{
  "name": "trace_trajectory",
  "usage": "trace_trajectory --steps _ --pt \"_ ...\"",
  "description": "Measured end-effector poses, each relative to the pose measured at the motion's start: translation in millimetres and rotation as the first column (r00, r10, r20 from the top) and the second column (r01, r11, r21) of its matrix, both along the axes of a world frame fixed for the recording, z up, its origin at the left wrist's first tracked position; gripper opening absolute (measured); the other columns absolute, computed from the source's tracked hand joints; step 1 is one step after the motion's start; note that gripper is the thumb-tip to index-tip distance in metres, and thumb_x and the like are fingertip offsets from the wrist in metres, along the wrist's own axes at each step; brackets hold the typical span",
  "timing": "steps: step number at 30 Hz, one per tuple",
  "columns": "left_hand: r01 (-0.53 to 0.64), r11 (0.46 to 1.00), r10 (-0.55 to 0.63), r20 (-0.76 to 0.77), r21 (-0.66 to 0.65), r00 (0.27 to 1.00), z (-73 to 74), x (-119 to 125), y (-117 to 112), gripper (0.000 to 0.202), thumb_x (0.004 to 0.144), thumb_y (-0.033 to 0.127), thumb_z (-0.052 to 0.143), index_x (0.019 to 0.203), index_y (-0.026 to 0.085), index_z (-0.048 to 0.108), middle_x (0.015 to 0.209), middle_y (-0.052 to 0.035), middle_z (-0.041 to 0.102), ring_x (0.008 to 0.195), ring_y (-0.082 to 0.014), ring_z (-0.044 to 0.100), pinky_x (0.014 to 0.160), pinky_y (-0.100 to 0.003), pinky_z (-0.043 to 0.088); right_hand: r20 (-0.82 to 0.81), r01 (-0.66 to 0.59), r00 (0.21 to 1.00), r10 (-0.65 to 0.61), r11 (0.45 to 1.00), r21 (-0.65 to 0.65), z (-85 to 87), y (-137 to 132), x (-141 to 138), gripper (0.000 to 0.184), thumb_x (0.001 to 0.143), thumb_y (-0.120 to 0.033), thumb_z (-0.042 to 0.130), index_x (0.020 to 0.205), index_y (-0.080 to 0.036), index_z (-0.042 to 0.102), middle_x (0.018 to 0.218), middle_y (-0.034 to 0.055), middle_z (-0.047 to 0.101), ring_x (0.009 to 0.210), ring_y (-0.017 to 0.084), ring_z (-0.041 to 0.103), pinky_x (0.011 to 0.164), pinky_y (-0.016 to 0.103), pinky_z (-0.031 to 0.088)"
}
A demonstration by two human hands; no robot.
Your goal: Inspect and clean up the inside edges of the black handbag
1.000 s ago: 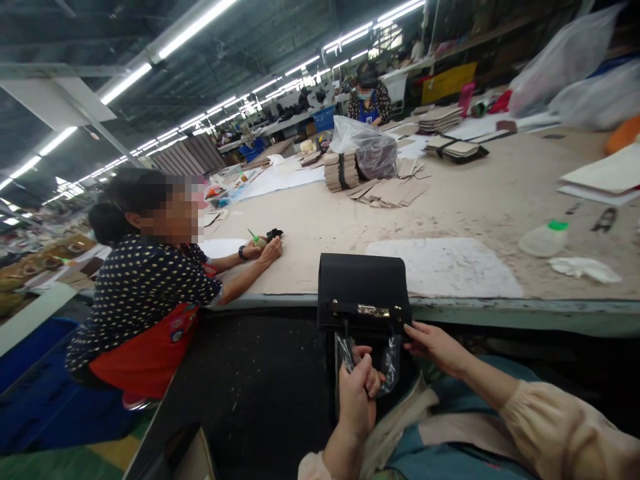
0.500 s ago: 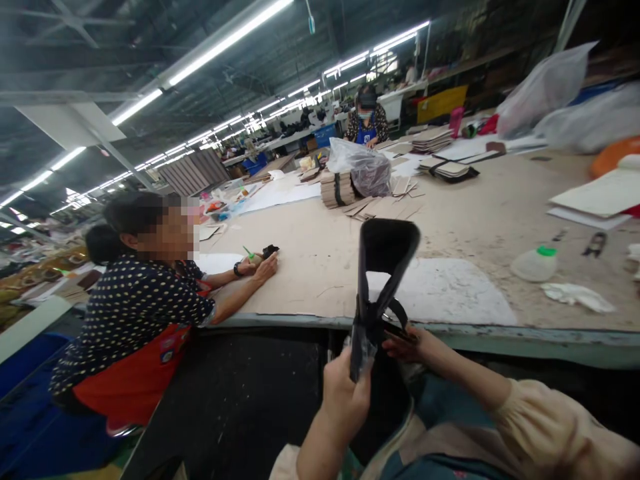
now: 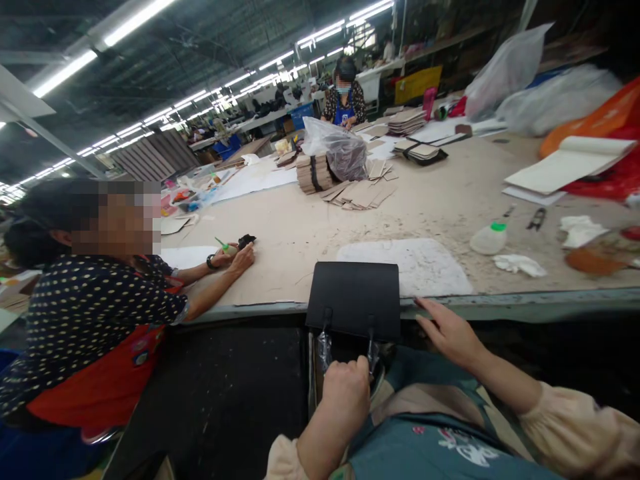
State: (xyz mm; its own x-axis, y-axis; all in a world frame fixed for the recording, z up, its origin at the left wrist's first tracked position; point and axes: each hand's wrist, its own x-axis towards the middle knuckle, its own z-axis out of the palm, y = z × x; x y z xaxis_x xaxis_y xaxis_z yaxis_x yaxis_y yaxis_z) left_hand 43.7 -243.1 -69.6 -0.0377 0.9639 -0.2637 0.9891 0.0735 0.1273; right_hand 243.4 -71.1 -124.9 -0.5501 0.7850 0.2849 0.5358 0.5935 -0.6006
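A black handbag stands upright at the near edge of the tabletop, its plain flat side facing the camera and its lower part hanging over the edge toward the person's lap. The left hand is curled shut just under the bag, its grip pressed around the plastic-wrapped handle that hangs from two black straps. The right hand rests with fingers spread and flat near the table edge, just beside the bag's right corner, holding nothing. The bag looks light and fairly stiff, with smooth panels that keep their shape; the glossy wrap on the handle is probably slippery, so the firmer hold would likely be on the straps or along the bag's side edges. Farther off on the tabletop lie a white sheet, a squeeze bottle with a green cap and a crumpled cloth. A co-worker in a dotted top sits to the left.
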Motion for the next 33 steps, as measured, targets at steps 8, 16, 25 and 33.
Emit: trace_trajectory --steps 8,16,25,33 --pt "-0.009 1.000 0.009 -0.003 -0.017 1.000 -18.9 8 -1 0.013 0.081 0.017 0.046 0.090 0.015 0.055 0.077 -0.0088 0.065 0.073 -0.0270 0.064 0.070 -0.039 0.047 0.383 -0.501 0.846 0.371 0.801 0.329 26.2 -27 -47 0.065 0.089 -0.036 0.048 0.144 -0.016 0.020 0.147 0.0134 0.027 0.135 0.030 0.021 0.104 0.064 0.017" --pt "-0.023 0.999 0.021 0.039 0.040 0.999 -7.3 6 -9 0.013 0.082 0.013 0.043 0.088 0.016 0.054 0.077 -0.0069 0.064 0.073 -0.0244 0.062 0.068 -0.035 0.043 0.126 -0.114 0.989 0.081 0.952 0.284 7.6 40 -52 0.061 0.092 -0.045 0.037 0.141 -0.008 0.030 0.149 0.0195 0.017 0.137 0.030 0.012 0.107 0.051 0.025" --pt "-0.012 0.997 0.008 0.047 0.073 0.999 -10.9 2 -10 0.011 0.084 0.016 0.043 0.085 0.017 0.054 0.074 -0.0048 0.063 0.070 -0.0224 0.060 0.065 -0.032 0.039 -0.173 0.070 0.977 -0.127 0.951 -0.302 21.1 22 -22 0.042 0.088 -0.054 0.040 0.095 -0.018 0.062 0.087 0.0064 0.063 0.081 0.020 0.059 0.075 0.033 0.048" --pt "-0.032 0.991 0.026 0.045 0.127 0.999 -7.9 6 -7 0.010 0.084 0.016 0.044 0.083 0.018 0.054 0.073 -0.0048 0.064 0.068 -0.0215 0.060 0.062 -0.029 0.037 -0.060 -0.164 0.986 0.153 0.895 -0.414 32.4 -30 -25 0.039 0.080 -0.048 0.055 0.057 -0.017 0.049 0.055 -0.0038 0.047 0.054 0.011 0.042 0.051 0.023 0.030"
